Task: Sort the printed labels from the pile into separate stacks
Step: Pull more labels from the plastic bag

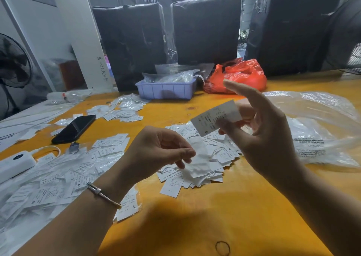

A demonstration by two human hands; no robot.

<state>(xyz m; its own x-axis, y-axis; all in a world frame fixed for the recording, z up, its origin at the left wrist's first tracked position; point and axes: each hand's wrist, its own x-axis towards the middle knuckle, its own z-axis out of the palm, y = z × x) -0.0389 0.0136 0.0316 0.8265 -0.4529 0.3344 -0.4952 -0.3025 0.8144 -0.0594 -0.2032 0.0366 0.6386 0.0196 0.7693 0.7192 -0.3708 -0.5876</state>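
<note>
While the right hand (259, 130) pinches one printed label (215, 117) aloft, the left hand (156, 150) pinches a blank slip (199, 158). Label pile (214, 154) lies beneath; phone (75, 129) at ten o'clock on the surface (195, 216).

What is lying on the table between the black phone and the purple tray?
In the head view, small heaps of printed labels in clear wrappers lie between the black phone and the purple tray, with bare yellow table around them.

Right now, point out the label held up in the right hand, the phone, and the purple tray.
Label (215, 117), head view, middle of its printed face.
Phone (75, 128), head view, centre of the dark screen.
Purple tray (166, 90), head view, front wall.
</note>
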